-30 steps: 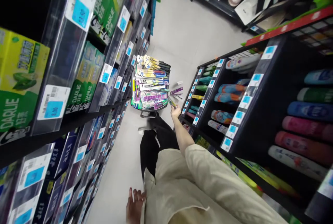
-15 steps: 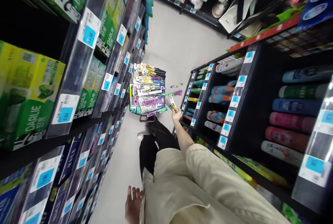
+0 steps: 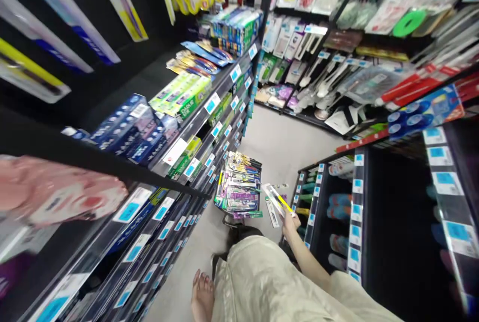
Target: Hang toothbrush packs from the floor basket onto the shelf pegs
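My right hand (image 3: 290,223) is closed around one end of a packaged toothbrush (image 3: 279,200) with a white and yellow card. It holds the pack out over the floor, right of a black-handled basket or cart piled with packaged toothbrushes (image 3: 241,188). A white toothbrush pack (image 3: 272,212) lies on the floor beside the pile, and a purple one is partly hidden behind the held pack. My left hand (image 3: 202,293) hangs low beside my light-coloured clothing, fingers apart and holding nothing.
Shelving with toothpaste boxes (image 3: 192,100) rises close on the left, with hanging toothbrush packs (image 3: 123,5) above. Low shelves of bottles (image 3: 340,207) run along the right. A rack of kitchen utensils (image 3: 333,72) stands across the far end. Grey floor (image 3: 279,130) lies between them.
My view has tilted up and turned left. My right hand has lifted the toothbrush pack, now seen larger and nearer. My left hand still hangs at my side.
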A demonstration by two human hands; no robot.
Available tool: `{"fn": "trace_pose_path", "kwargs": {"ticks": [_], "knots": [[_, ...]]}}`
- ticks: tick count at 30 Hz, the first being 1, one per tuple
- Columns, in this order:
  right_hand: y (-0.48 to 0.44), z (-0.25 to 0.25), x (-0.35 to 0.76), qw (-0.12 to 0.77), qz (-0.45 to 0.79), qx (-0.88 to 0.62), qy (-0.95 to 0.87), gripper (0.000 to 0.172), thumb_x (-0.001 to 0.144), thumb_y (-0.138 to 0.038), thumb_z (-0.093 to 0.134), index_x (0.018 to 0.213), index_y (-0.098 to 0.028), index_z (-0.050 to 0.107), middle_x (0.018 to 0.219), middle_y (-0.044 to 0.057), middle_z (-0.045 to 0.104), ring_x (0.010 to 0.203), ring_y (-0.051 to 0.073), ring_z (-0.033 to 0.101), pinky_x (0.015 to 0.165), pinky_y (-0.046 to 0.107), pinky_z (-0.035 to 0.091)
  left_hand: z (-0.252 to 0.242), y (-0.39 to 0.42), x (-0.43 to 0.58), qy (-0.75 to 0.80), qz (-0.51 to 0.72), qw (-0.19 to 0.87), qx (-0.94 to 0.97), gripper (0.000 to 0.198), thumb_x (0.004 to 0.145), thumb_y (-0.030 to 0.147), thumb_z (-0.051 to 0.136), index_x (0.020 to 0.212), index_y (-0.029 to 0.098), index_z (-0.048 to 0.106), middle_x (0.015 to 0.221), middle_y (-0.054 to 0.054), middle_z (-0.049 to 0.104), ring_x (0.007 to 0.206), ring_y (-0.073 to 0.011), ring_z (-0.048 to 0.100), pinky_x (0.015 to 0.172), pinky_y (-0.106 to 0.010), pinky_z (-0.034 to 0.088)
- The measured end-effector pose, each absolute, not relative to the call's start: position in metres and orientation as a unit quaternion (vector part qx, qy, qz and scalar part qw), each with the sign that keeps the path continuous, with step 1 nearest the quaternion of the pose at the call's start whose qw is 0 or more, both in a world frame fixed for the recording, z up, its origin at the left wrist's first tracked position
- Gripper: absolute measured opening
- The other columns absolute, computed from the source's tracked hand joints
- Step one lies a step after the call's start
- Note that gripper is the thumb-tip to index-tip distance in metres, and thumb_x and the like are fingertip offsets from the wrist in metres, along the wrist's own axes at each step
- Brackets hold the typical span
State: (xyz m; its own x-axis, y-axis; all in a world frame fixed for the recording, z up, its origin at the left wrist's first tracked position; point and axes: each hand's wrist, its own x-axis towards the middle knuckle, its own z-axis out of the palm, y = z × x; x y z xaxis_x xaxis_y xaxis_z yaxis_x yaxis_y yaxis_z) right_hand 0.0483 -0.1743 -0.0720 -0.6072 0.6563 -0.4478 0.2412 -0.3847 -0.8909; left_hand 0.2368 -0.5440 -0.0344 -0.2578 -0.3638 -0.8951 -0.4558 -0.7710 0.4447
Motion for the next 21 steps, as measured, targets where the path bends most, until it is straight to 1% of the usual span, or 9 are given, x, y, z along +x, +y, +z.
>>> {"fn": "trace_pose_path", "kwargs": {"ticks": [2, 3, 4, 6, 8, 10, 13, 16, 21], "knots": [[-0.181, -0.048, 0.033, 0.133, 0.765, -0.377, -0.504, 0.038, 0.063, -0.048, 0.085, 0.076, -0.026, 0.056, 0.064, -0.004, 0.062, 0.053, 0.018, 0.06, 0.05, 0.033, 0.056, -0.029, -0.538, 0.225, 0.332, 0.752, -0.002, -0.57, 0.037, 0.059, 0.044, 0.071, 0.095, 0.037, 0.066, 0.097, -0.006, 0.061, 0.126, -0.0303, 0.063, 0.092, -0.034, 0.057], [-0.186, -0.036, 0.023, 0.121, 0.784, -0.357, -0.493, 0.041, 0.057, -0.045, 0.087, 0.076, -0.026, 0.056, 0.065, -0.003, 0.064, 0.055, 0.019, 0.063, 0.051, 0.033, 0.057, -0.026, -0.536, 0.22, 0.329, 0.761, -0.016, -0.559, 0.036, 0.06, 0.043, 0.071, 0.095, 0.036, 0.066, 0.096, -0.006, 0.061, 0.12, -0.0303, 0.065, 0.091, -0.034, 0.058], [-0.192, -0.023, 0.013, 0.104, 0.803, -0.331, -0.484, 0.042, 0.052, -0.041, 0.088, 0.077, -0.026, 0.057, 0.068, -0.002, 0.067, 0.059, 0.02, 0.067, 0.054, 0.033, 0.059, -0.023, -0.534, 0.215, 0.329, 0.768, -0.029, -0.549, 0.035, 0.062, 0.042, 0.07, 0.095, 0.034, 0.066, 0.095, -0.006, 0.06, 0.114, -0.0298, 0.067, 0.089, -0.035, 0.058], [-0.205, 0.005, -0.009, 0.06, 0.835, -0.274, -0.473, 0.046, 0.049, -0.034, 0.09, 0.083, -0.023, 0.061, 0.076, 0.0, 0.072, 0.069, 0.022, 0.072, 0.062, 0.033, 0.063, -0.017, -0.532, 0.206, 0.329, 0.778, -0.05, -0.533, 0.031, 0.065, 0.037, 0.068, 0.095, 0.032, 0.067, 0.093, -0.005, 0.061, 0.099, -0.0266, 0.069, 0.083, -0.034, 0.058], [-0.222, 0.033, -0.028, 0.013, 0.858, -0.215, -0.467, 0.05, 0.049, -0.027, 0.09, 0.091, -0.022, 0.064, 0.086, 0.002, 0.075, 0.077, 0.023, 0.075, 0.069, 0.035, 0.064, -0.011, -0.532, 0.199, 0.325, 0.788, -0.069, -0.519, 0.025, 0.068, 0.031, 0.066, 0.094, 0.031, 0.069, 0.091, -0.004, 0.062, 0.085, -0.022, 0.067, 0.076, -0.033, 0.057], [-0.242, 0.06, -0.042, -0.026, 0.872, -0.16, -0.461, 0.054, 0.051, -0.022, 0.09, 0.1, -0.022, 0.066, 0.095, 0.003, 0.076, 0.085, 0.025, 0.076, 0.073, 0.037, 0.065, -0.004, -0.535, 0.194, 0.313, 0.8, -0.088, -0.505, 0.023, 0.071, 0.026, 0.066, 0.093, 0.028, 0.071, 0.091, -0.004, 0.065, 0.078, -0.0187, 0.065, 0.07, -0.03, 0.055], [-0.271, 0.094, -0.049, -0.06, 0.886, -0.101, -0.449, 0.057, 0.058, -0.021, 0.088, 0.11, -0.026, 0.067, 0.103, 0.001, 0.077, 0.093, 0.025, 0.075, 0.077, 0.038, 0.065, 0.009, -0.542, 0.189, 0.293, 0.817, -0.107, -0.484, 0.026, 0.071, 0.026, 0.071, 0.096, 0.024, 0.073, 0.089, -0.004, 0.068, 0.078, -0.0169, 0.064, 0.067, -0.026, 0.053], [-0.294, 0.118, -0.045, -0.078, 0.898, -0.064, -0.428, 0.058, 0.063, -0.022, 0.087, 0.116, -0.03, 0.067, 0.105, 0.0, 0.076, 0.096, 0.024, 0.074, 0.081, 0.04, 0.064, 0.022, -0.551, 0.187, 0.284, 0.823, -0.127, -0.475, 0.035, 0.065, 0.026, 0.075, 0.1, 0.019, 0.072, 0.086, -0.003, 0.068, 0.076, -0.0156, 0.064, 0.066, -0.025, 0.052], [-0.31, 0.131, -0.03, -0.103, 0.901, -0.043, -0.419, 0.06, 0.064, -0.023, 0.084, 0.121, -0.034, 0.067, 0.107, -0.001, 0.076, 0.092, 0.024, 0.074, 0.084, 0.043, 0.063, 0.034, -0.554, 0.189, 0.29, 0.822, -0.173, -0.459, 0.043, 0.06, 0.029, 0.08, 0.101, 0.017, 0.07, 0.083, -0.003, 0.069, 0.074, -0.0157, 0.064, 0.067, -0.026, 0.05]]}}
